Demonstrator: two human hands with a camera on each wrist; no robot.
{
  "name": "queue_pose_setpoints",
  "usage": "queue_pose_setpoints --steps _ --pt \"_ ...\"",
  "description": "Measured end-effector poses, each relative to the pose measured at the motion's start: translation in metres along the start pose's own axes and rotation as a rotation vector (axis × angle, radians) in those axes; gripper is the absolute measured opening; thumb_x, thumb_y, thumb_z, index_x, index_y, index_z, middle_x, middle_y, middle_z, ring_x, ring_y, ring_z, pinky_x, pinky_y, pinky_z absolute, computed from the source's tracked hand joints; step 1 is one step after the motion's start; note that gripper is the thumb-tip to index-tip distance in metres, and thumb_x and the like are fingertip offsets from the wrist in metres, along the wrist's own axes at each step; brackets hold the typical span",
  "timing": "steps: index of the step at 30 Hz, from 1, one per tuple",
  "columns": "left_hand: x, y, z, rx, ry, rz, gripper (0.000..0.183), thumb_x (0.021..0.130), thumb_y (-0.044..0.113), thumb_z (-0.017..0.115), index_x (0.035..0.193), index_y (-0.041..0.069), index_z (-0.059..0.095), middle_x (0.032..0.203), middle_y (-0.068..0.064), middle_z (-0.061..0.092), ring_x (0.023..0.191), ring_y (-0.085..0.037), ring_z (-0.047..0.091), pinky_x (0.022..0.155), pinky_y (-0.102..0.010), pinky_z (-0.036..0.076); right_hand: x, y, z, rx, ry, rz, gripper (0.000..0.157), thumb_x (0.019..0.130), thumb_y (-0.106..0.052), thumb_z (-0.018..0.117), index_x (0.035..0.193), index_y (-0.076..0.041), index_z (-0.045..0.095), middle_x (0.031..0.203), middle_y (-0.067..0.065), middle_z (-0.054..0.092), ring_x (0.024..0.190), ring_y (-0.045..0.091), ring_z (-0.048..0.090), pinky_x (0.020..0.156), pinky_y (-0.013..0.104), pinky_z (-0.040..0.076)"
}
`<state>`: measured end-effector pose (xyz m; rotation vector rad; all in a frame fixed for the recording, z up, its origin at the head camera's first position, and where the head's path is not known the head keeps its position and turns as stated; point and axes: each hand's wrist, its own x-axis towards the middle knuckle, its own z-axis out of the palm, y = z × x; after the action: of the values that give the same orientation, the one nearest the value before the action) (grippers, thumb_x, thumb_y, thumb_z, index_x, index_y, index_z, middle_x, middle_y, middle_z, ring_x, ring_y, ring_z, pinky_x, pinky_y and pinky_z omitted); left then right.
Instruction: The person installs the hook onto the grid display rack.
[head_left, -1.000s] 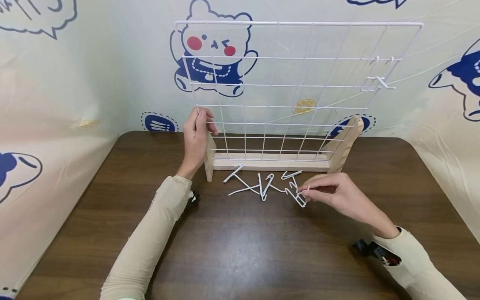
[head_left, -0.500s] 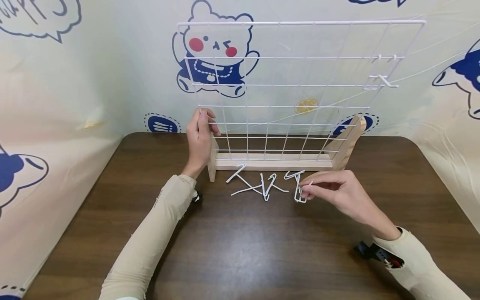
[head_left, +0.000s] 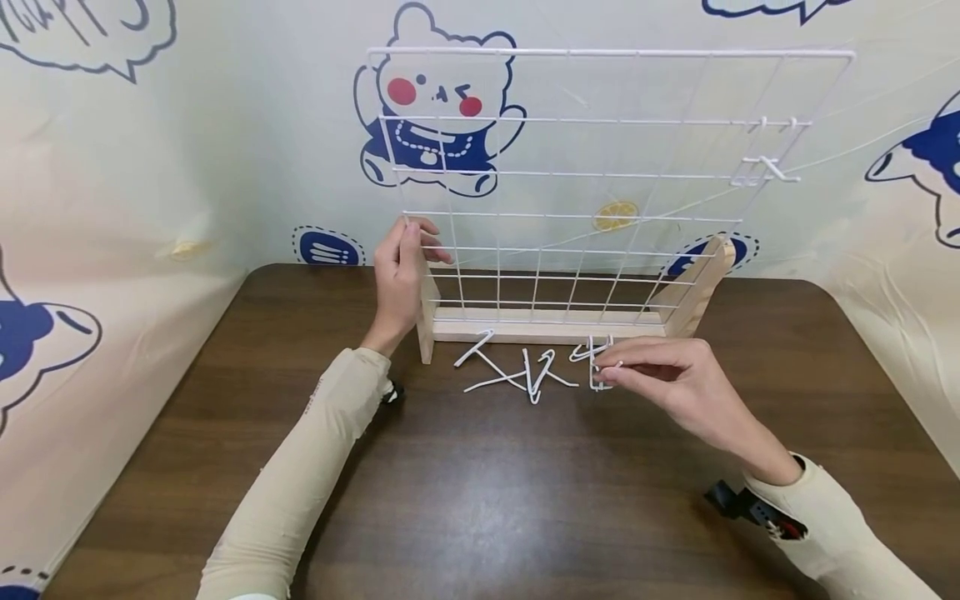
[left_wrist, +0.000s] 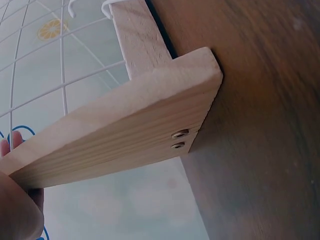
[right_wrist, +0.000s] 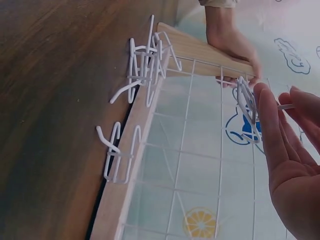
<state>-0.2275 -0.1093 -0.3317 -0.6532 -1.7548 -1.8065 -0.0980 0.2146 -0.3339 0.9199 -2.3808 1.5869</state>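
Left of centre in the frame, your left hand (head_left: 400,271) grips the near edge of the wire rack (head_left: 567,216), thumb in front, fingers reaching behind. At centre, loose white hooks (head_left: 529,375) lie on the table (head_left: 480,492) before its wooden base. Right of centre, your right hand (head_left: 675,379) pinches another white hook (right_wrist: 243,102) between thumb and fingers; a hung hook (head_left: 776,172) sits at the grid's upper right. You seem to be readying the pinched one for hanging; next, you'd likely turn its bends towards a wire and lift.
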Motion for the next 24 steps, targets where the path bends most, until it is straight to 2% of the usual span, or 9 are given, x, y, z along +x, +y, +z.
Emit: queue_pose_setpoints --steps 3,6,12,16,21,24 --pt "0.000 0.000 0.000 0.014 -0.017 0.006 0.033 0.106 0.007 0.033 0.096 -0.015 0.056 0.089 -0.022 0.062 0.073 -0.050 0.064 0.075 -0.052 0.058 0.002 -0.006 0.002 -0.012 0.026 -0.042 0.026 0.082 0.015 0.071 0.099 -0.005 0.078 0.097 0.011 0.075 0.100 0.017 0.068 0.076 0.020 0.056" --pt "0.000 0.001 0.000 0.020 -0.013 0.002 0.032 0.106 0.007 0.033 0.097 -0.013 0.056 0.087 -0.019 0.063 0.073 -0.049 0.065 0.075 -0.052 0.058 0.006 -0.018 0.003 -0.025 0.046 -0.080 0.028 0.080 0.019 0.070 0.097 -0.001 0.077 0.096 0.014 0.075 0.100 0.018 0.068 0.076 0.019 0.056" --pt "0.000 0.001 0.001 0.029 -0.010 0.001 0.032 0.106 0.007 0.033 0.096 -0.012 0.057 0.086 -0.024 0.062 0.074 -0.048 0.065 0.076 -0.052 0.058 0.013 -0.037 0.002 -0.034 0.085 -0.140 0.027 0.077 0.025 0.068 0.094 0.005 0.075 0.095 0.020 0.073 0.101 0.020 0.068 0.074 0.017 0.056" --pt "0.000 0.001 0.001 0.041 -0.007 0.002 0.033 0.106 0.007 0.033 0.097 -0.014 0.056 0.086 -0.026 0.062 0.074 -0.049 0.065 0.076 -0.052 0.058 0.016 -0.041 0.000 -0.042 0.105 -0.178 0.029 0.075 0.026 0.068 0.093 0.005 0.076 0.095 0.021 0.073 0.103 0.021 0.068 0.073 0.015 0.054" --pt "-0.001 0.002 0.002 0.050 -0.002 0.000 0.033 0.106 0.007 0.032 0.098 -0.016 0.054 0.086 -0.033 0.061 0.074 -0.052 0.064 0.077 -0.054 0.057 0.021 -0.044 -0.002 -0.033 0.121 -0.217 0.029 0.074 0.027 0.068 0.093 0.006 0.076 0.095 0.022 0.073 0.100 0.019 0.069 0.067 0.013 0.051" --pt "-0.001 0.002 0.002 0.050 -0.001 -0.002 0.033 0.106 0.007 0.032 0.098 -0.016 0.054 0.087 -0.038 0.060 0.074 -0.053 0.064 0.077 -0.054 0.057 0.025 -0.047 -0.003 -0.016 0.129 -0.235 0.028 0.075 0.027 0.067 0.093 0.008 0.075 0.096 0.023 0.072 0.099 0.018 0.070 0.070 0.013 0.053"
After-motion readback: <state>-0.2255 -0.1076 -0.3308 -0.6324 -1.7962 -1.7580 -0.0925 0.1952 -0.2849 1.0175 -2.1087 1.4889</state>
